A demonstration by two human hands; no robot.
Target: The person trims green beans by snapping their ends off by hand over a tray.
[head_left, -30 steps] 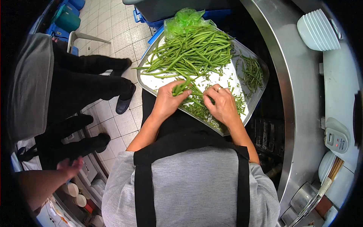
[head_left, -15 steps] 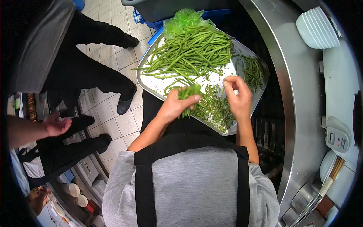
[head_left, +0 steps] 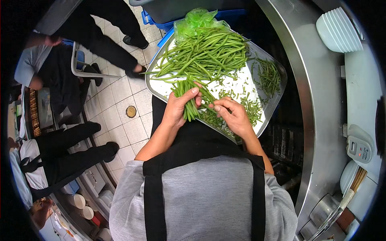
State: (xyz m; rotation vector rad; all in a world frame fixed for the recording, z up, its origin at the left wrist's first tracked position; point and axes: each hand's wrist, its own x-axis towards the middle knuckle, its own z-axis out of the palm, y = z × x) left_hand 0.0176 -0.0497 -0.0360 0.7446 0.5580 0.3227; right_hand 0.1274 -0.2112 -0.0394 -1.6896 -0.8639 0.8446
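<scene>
A bunch of green beans (head_left: 187, 106) is gripped in my left hand (head_left: 173, 111), thumb across it, over the near left side of a metal tray (head_left: 277, 105). My right hand (head_left: 236, 117) is closed in a pinch at the end of a green bean (head_left: 208, 96) that reaches over from the bunch. The loose pile of whole green beans (head_left: 205, 52) fills the tray's far side. Short snapped-off bean ends (head_left: 252, 110) lie scattered on the white surface below and beside my right hand. Thinner, darker bean pieces (head_left: 268, 78) sit along the tray's right side.
A green plastic bag (head_left: 197, 22) lies at the tray's far edge, before a grey bin (head_left: 173, 10). The steel counter (head_left: 299, 80) curves along the right, with stacked white bowls (head_left: 338, 30). Co-workers' legs (head_left: 106, 44) are on the tiled floor at left, near a metal-framed stool (head_left: 75, 60).
My right hand has moved left and down to the bunch and now pinches a bean. My left hand has turned the bunch slightly. The nearby co-worker has stepped away, and a stool now shows.
</scene>
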